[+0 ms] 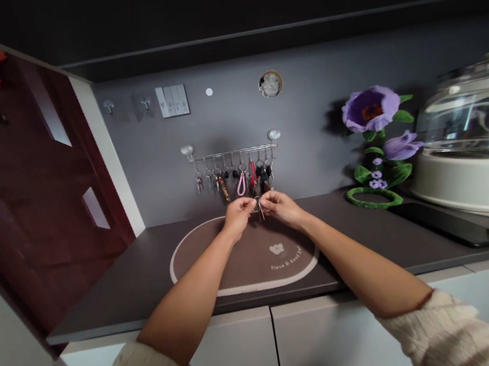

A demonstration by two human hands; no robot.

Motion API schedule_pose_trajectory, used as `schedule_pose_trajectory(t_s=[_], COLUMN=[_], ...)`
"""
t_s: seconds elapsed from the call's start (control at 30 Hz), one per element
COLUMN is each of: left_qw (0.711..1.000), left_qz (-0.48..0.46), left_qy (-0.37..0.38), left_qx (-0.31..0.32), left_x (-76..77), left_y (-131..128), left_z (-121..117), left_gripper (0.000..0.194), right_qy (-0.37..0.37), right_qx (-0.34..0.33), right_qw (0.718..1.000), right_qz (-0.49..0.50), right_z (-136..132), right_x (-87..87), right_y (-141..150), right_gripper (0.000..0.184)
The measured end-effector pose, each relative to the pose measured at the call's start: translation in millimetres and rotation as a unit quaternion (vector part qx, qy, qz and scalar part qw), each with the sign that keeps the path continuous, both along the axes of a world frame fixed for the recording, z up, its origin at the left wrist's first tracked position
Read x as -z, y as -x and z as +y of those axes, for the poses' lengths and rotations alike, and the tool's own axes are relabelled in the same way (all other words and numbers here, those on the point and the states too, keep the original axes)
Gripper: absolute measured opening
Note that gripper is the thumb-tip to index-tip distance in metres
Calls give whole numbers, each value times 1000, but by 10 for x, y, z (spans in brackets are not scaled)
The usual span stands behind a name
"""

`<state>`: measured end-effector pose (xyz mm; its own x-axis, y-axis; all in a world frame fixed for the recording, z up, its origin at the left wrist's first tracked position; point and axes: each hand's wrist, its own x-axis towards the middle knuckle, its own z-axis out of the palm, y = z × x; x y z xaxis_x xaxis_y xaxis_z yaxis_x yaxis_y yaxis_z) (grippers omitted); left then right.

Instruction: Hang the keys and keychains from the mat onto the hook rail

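Observation:
My left hand (pixel 238 214) and my right hand (pixel 278 205) meet above the brown oval mat (pixel 223 275), fingers pinched together on a small set of keys on a ring (pixel 259 207) that hangs between them. Just behind the hands, a chrome key rail (pixel 232 153) on the grey wall carries several key bunches, among them a pink loop (pixel 241 185) and a red tag (pixel 252 173). Both arms reach forward over the counter, cream sleeves pushed up.
The dark counter (pixel 116 287) runs along the wall above white cabinet doors (pixel 251 358). A purple fabric flower (pixel 372 116) and a white appliance with a glass lid (pixel 477 135) stand at the right. A dark red door (pixel 30 202) is at the left.

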<state>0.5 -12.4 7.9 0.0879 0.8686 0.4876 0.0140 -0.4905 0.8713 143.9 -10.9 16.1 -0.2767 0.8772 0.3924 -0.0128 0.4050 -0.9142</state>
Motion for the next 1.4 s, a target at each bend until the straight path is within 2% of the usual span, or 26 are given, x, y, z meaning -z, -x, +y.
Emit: schedule_pose_trajectory(t_s=[0.3,0.47,0.6,0.8,1.17,1.4], left_qw=[999,998,998,999,999,999], left_qz=[12,16,16,8,11,5], left_qy=[-33,-34,-19,-1,16,22], left_qx=[-16,-40,-51,-48,-38,-34], left_x=[-17,4,23,33,73,91], left_y=[-15,-5,4,-10,-20,-33], left_z=[-37,-17,-1,-25,9,29], left_gripper=[31,31,31,26,24,24], right_qy=[-88,-96,-80,-34,11,61], right_qx=[62,76,90,112,173,199], right_qw=[994,992,992,991,975,969], right_qz=[-32,3,35,64,141,132], right_z=[37,59,51,43,404,540], right_x=[-18,-52,-120,-328,-712,-860], right_y=[-41,-111,-173,-287,-462,-431], right_gripper=[23,23,28,32,14,5])
